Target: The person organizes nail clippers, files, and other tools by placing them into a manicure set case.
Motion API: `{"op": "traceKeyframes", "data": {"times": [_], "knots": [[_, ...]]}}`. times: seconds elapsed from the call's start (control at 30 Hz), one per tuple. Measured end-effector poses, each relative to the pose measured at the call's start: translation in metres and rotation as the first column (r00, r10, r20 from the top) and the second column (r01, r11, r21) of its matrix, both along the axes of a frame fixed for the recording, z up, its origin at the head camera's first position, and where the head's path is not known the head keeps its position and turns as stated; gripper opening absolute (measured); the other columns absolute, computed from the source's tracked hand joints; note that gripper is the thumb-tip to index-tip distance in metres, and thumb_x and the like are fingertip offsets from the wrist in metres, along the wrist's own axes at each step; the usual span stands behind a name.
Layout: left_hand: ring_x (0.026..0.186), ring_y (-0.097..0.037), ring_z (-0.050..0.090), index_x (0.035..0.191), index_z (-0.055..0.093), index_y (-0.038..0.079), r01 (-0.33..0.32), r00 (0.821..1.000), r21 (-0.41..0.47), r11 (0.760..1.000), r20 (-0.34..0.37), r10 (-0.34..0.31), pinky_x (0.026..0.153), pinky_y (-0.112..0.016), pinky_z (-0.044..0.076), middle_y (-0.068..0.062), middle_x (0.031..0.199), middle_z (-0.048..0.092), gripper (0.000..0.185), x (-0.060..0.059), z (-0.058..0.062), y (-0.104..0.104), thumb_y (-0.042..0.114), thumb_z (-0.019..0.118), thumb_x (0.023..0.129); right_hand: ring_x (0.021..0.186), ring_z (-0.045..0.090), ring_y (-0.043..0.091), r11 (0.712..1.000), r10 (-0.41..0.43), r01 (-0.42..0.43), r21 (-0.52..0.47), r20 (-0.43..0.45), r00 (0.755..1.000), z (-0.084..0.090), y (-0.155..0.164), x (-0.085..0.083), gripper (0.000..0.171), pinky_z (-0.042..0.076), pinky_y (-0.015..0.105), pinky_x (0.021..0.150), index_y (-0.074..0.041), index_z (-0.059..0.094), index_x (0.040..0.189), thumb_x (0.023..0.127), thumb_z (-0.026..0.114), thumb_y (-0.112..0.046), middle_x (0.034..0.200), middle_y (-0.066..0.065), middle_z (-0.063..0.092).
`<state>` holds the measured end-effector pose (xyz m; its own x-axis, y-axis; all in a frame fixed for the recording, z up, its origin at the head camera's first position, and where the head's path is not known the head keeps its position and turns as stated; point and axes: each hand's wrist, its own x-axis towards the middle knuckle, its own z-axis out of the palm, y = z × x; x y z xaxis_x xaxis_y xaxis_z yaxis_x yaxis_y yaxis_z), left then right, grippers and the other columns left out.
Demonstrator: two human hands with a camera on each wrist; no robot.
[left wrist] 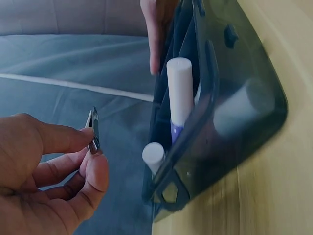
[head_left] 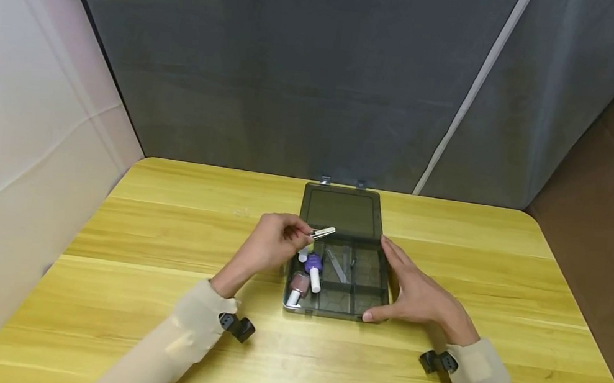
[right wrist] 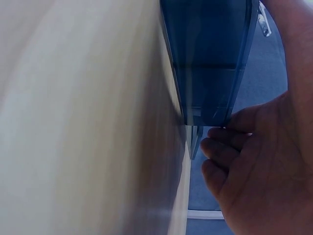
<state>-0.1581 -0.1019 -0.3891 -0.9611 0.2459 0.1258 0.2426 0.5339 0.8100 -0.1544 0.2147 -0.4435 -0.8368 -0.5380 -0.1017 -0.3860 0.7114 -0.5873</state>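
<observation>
Right now left hand (head_left: 270,242) pinches a small silver metal nail clipper (head_left: 322,233) over the smoky-grey plastic compartment box (head_left: 383,268). Right hand (head_left: 419,292), fingers relaxed, steadies box's right wall. Best lower clipper into a free slot w/o knocking the bottles (head_left: 306,277).

The table (head_left: 138,242) is yellow wood-grain, smooth with a soft sheen, its planks marked by darker seams. The organiser box (head_left: 381,287) is smoky, translucent dark plastic, glossy on its walls and its opened lid (head_left: 342,211). The left hand (head_left: 270,244) pinches nail clippers (head_left: 323,233) of bright polished metal. Inside the box, by its left edge, the nail polish bottles (head_left: 300,284) look like glossy glass with matt white plastic caps (left wrist: 180,88). A clear, smooth strip, probably a plastic nail file (head_left: 336,264), lies in a middle compartment. Both sleeves (head_left: 186,328) are matt beige cloth. The backdrop (head_left: 297,72) behind the table's far edge is matt grey fabric.
</observation>
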Motion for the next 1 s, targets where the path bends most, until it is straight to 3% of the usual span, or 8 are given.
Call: {"op": "traceKeyframes", "data": {"times": [0.33, 0.6, 1.0], "knots": [[0.066, -0.011, 0.056, 0.093, 0.075, 0.002, 0.008, 1.000, -0.016, 1.000, 0.002, -0.008, 0.062, -0.022, 0.049, -0.006, 0.081, 0.071, 0.006, -0.001, 0.001, 0.023, 0.006, 0.071, 0.092, 0.159, 0.017, 0.036, 1.000, -0.001, 0.001, 0.000, -0.008, 1.000, -0.001, 0.000, 0.000, 0.149, 0.035, 0.062, 0.118, -0.018, 0.000, 0.167, 0.060, 0.083, -0.080, 0.175, 0.006, 0.001], [0.067, -0.008, 0.061, 0.093, 0.076, 0.000, 0.025, 1.000, 0.002, 1.000, 0.007, -0.025, 0.062, -0.021, 0.052, -0.011, 0.087, 0.077, 0.009, -0.002, -0.002, 0.037, 0.001, 0.067, 0.092, 0.159, 0.018, 0.035, 1.000, -0.004, 0.004, -0.009, -0.006, 1.000, -0.002, -0.001, 0.000, 0.149, 0.033, 0.061, 0.120, -0.018, 0.001, 0.167, 0.059, 0.084, -0.079, 0.175, 0.006, 0.002], [0.067, -0.008, 0.062, 0.096, 0.077, 0.003, 0.019, 0.999, -0.010, 1.000, 0.037, -0.018, 0.059, -0.021, 0.050, -0.009, 0.091, 0.079, 0.011, -0.001, -0.002, 0.062, 0.005, 0.066, 0.095, 0.158, 0.018, 0.036, 1.000, 0.006, -0.006, -0.015, -0.002, 1.000, -0.002, 0.000, -0.001, 0.146, 0.034, 0.061, 0.119, -0.015, 0.001, 0.167, 0.063, 0.086, -0.073, 0.174, 0.007, 0.001]]}}
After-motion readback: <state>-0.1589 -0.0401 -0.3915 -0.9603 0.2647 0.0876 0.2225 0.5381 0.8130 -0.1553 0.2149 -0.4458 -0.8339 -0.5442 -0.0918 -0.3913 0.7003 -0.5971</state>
